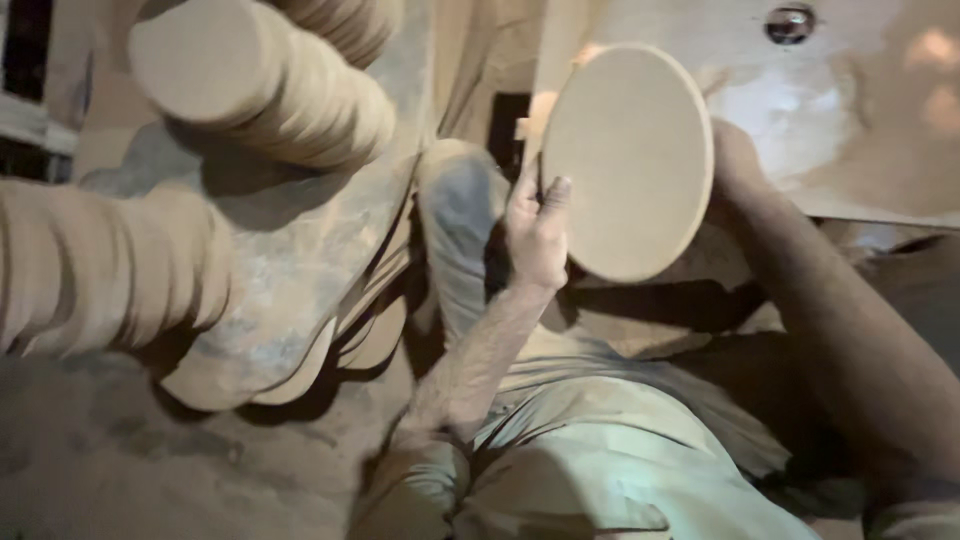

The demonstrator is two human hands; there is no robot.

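two hands clamp one round wooden disc [630,160] at frame centre, left hand [537,235] fingers curled on its edge, right hand [735,165] behind its far rim.

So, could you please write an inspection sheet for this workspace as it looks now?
Surface: dusty floor, partly in shadow.
Job's things: round flat disc, held up on edge.
Clutter: two leaning stacks of discs; loose discs lying flat on the floor.
Grippers: left hand grips the disc's left edge, fingers on its face; right hand mostly hidden behind the disc.
Cables: nothing seen.
Surroundings: pale board with a metal knob.
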